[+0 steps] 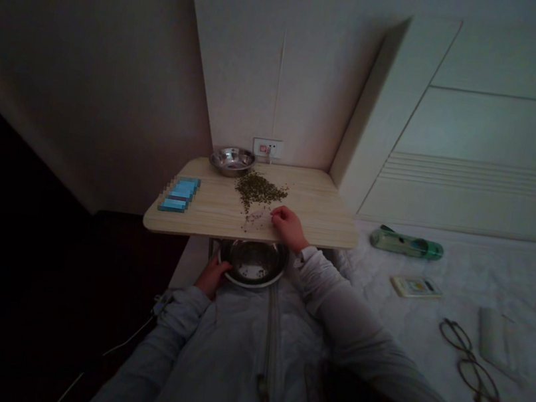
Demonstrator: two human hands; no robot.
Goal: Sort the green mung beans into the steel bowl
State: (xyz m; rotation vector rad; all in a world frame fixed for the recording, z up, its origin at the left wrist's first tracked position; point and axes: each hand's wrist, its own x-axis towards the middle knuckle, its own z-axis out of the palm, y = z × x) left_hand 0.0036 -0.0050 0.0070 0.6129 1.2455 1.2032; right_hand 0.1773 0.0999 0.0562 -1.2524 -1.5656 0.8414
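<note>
A pile of small green beans (pixel 258 190) lies on a light wooden table (pixel 325 220). My right hand (pixel 288 225) rests on the table at the near side of the pile, fingers curled and touching a few loose beans. My left hand (pixel 212 275) grips the left rim of a steel bowl (pixel 255 263) held just below the table's front edge; some beans lie in the bowl. A second steel bowl (pixel 232 160) stands at the back of the table.
A blue flat object (pixel 179 194) lies on the table's left side. A wall socket (pixel 267 148) sits behind. On the bed to the right lie a green bottle (pixel 407 242), a small card (pixel 416 287) and glasses (pixel 470 361).
</note>
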